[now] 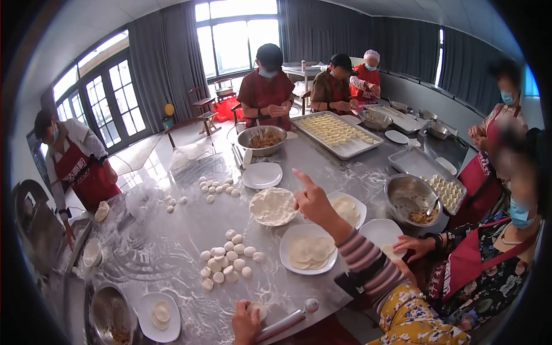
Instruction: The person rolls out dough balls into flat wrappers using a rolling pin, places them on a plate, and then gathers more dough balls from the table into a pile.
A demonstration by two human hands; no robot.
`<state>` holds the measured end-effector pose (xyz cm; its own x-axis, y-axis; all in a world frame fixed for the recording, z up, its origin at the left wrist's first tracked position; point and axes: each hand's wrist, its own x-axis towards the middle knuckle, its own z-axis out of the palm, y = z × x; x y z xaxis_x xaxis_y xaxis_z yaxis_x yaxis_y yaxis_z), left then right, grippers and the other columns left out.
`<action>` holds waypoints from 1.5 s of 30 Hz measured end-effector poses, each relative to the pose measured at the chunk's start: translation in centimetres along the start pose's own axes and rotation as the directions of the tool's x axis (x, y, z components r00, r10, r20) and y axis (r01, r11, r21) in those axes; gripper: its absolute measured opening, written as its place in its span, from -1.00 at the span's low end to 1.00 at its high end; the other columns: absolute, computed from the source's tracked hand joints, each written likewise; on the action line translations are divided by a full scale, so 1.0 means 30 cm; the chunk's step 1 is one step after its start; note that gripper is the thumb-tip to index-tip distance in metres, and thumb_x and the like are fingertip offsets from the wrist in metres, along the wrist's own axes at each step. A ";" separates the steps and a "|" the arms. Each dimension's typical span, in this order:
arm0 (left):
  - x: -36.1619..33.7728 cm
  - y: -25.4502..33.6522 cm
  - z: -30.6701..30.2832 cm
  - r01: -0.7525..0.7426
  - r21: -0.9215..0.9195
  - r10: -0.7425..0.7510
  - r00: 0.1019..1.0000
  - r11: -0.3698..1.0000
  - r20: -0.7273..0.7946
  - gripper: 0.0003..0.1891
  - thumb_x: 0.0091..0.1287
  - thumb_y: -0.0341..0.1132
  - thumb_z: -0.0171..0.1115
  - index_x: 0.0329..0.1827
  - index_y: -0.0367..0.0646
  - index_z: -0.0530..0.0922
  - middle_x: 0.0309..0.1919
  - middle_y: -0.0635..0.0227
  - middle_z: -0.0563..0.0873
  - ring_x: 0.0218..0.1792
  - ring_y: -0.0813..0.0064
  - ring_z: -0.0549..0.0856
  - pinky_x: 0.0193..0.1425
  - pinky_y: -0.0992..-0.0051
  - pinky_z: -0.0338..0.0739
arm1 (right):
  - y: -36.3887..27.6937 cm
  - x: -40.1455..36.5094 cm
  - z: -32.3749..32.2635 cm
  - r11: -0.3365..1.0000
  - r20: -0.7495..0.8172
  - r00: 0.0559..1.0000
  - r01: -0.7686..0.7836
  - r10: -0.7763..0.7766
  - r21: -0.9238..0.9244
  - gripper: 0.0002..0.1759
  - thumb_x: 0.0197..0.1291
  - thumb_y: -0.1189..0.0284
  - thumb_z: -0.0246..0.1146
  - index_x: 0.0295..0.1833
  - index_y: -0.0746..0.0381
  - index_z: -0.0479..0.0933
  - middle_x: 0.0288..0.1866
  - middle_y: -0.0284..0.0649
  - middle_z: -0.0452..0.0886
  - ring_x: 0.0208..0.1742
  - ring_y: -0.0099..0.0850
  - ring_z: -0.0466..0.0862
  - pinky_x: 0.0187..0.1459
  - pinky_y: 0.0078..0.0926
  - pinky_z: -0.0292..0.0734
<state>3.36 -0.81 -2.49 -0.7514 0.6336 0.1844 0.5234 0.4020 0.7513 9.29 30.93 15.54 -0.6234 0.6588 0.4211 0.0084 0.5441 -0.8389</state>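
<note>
At the bottom edge, my left hand (246, 323) is closed on a dough wrapper (258, 311), pinching it at the floured steel table (172, 230). Beside it a rolling pin (283, 326) lies untouched. My right hand (317, 202), in a striped cuff, is raised over the table with the index finger stretched forward and nothing held. Below the raised hand are a plate of flour (272, 207) and a plate of round wrappers (311, 248). A pile of small dough balls (224, 261) sits left of that plate.
Co-workers in red aprons stand around the table. A tray of dumplings (333, 133) and a bowl of filling (262, 140) are at the far side. Another filling bowl (402, 192) is at right. A bowl (109, 316) and wrapper plate (150, 330) stand lower left.
</note>
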 end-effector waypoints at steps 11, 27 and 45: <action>0.046 0.043 -0.055 0.054 -0.131 -0.023 0.974 0.990 0.224 -0.70 0.11 -0.45 0.23 -0.08 -0.31 0.46 -0.26 -0.08 0.63 -0.20 -0.10 0.64 -0.13 0.19 0.51 | 0.012 -0.298 0.096 0.999 0.498 0.867 0.004 0.022 -0.051 -0.58 0.17 0.31 0.27 0.09 0.30 0.47 -0.32 -0.06 0.60 -0.33 -0.24 0.62 -0.24 -0.36 0.50; 0.043 0.071 -0.013 -0.271 0.228 0.254 0.962 0.935 0.102 -0.77 0.11 -0.45 0.22 -0.16 -0.20 0.46 -0.30 0.13 0.64 -0.26 0.07 0.65 -0.24 0.22 0.52 | 0.049 -0.782 0.197 0.983 -0.131 0.978 0.170 -0.159 0.071 -0.91 0.22 0.51 0.19 -0.30 0.32 0.51 -0.53 -0.20 0.52 -0.57 -0.39 0.52 -0.50 -0.49 0.41; 0.057 0.056 0.009 -0.293 0.285 0.291 0.955 0.912 0.052 -0.89 0.13 -0.44 0.20 -0.33 -0.17 0.44 -0.42 0.16 0.60 -0.34 0.08 0.63 -0.31 0.19 0.49 | 0.088 -0.761 0.243 0.993 -0.188 0.978 0.101 -0.087 0.068 -0.81 0.24 0.41 0.22 -0.32 0.30 0.42 -0.58 -0.08 0.53 -0.59 -0.23 0.58 -0.54 -0.41 0.44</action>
<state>3.07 1.12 -1.10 -0.5446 0.7566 0.3619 0.8127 0.3695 0.4505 17.85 13.55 1.20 -0.4635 0.6952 0.5495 -0.1080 0.5712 -0.8137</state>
